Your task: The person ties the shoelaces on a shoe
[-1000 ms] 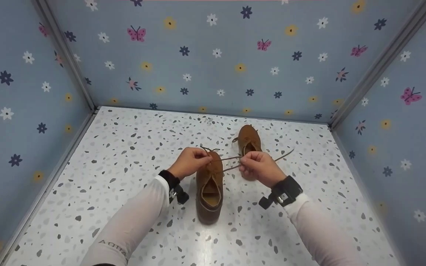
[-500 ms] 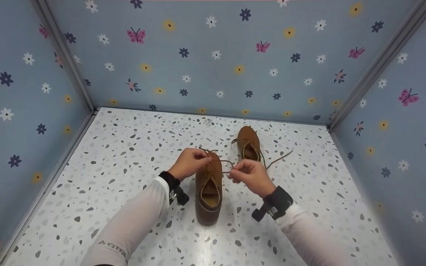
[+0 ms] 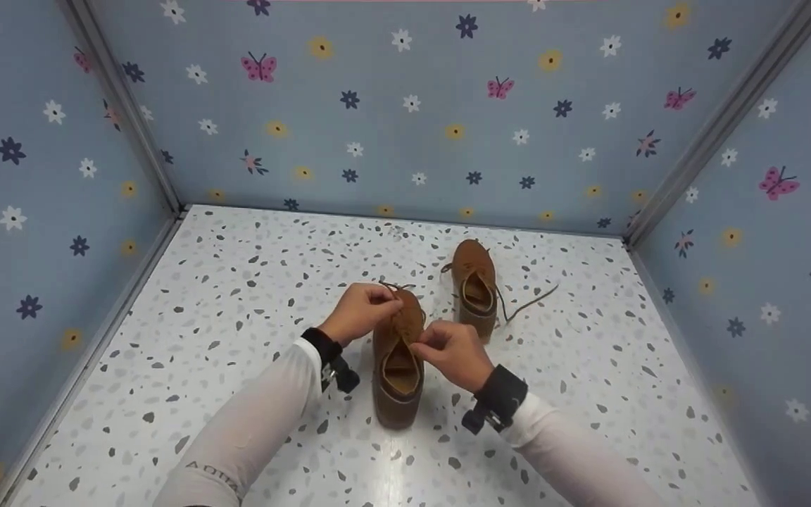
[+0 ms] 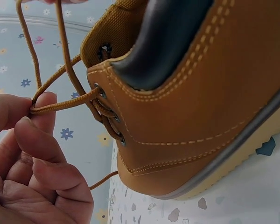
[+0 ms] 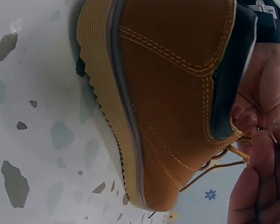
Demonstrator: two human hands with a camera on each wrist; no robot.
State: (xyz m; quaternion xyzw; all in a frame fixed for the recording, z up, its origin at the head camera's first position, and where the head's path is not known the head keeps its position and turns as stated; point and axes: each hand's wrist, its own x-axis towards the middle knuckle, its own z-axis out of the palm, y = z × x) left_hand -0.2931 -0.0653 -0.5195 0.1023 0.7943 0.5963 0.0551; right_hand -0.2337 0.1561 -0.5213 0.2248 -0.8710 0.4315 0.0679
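A brown lace-up shoe (image 3: 400, 394) stands on the speckled floor, its toe pointing away from me. My left hand (image 3: 362, 311) is over its toe and laces. In the left wrist view, thumb and finger pinch a loop of the brown shoelace (image 4: 65, 106) drawn out from the top eyelet. My right hand (image 3: 453, 352) is lower, at the right side of the shoe's opening. It pinches the shoelace too; strands run up to its fingertips at the top of the left wrist view. In the right wrist view, the right fingers (image 5: 261, 156) partly hide the lace.
A matching brown shoe (image 3: 474, 271) stands farther back on the right, with a loose lace (image 3: 533, 301) trailing across the floor. Blue flowered panels (image 3: 405, 141) enclose the speckled floor (image 3: 272, 436) at the back and both sides.
My right hand has moved left and toward me, from over the farther shoe to the near shoe's opening. The stretched lace between my hands has shortened. The left hand stays nearly still.
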